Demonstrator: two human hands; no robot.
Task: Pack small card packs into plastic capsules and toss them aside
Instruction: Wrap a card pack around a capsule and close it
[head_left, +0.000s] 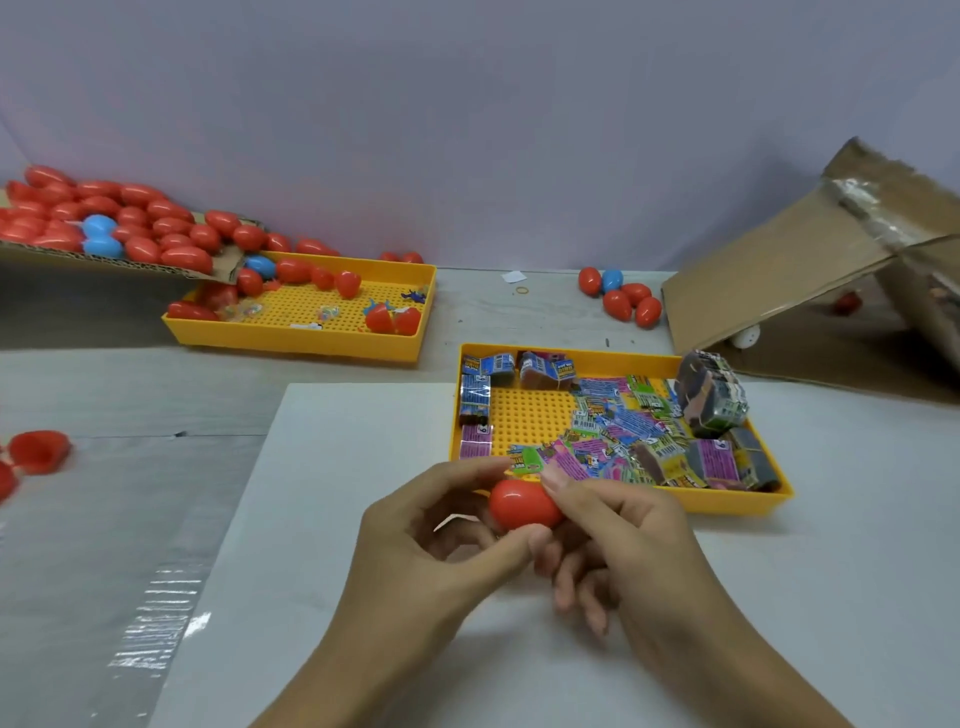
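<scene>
A red plastic capsule (521, 503) sits between both hands over the white sheet. My left hand (436, 540) grips it from the left with thumb and fingers curled round it. My right hand (618, 530) pinches its right end with thumb and forefinger. Just beyond them a yellow tray (727, 501) holds several small colourful card packs (618, 431), with a green-edged pack (525, 460) near my fingertips.
A second yellow tray (311, 345) at the back left holds red capsules and halves. A cardboard flap (104, 260) carries a heap of red and blue capsules. Loose capsules (623, 296) lie at the back; an open cardboard box (810, 270) stands right. Red halves (39, 452) lie far left.
</scene>
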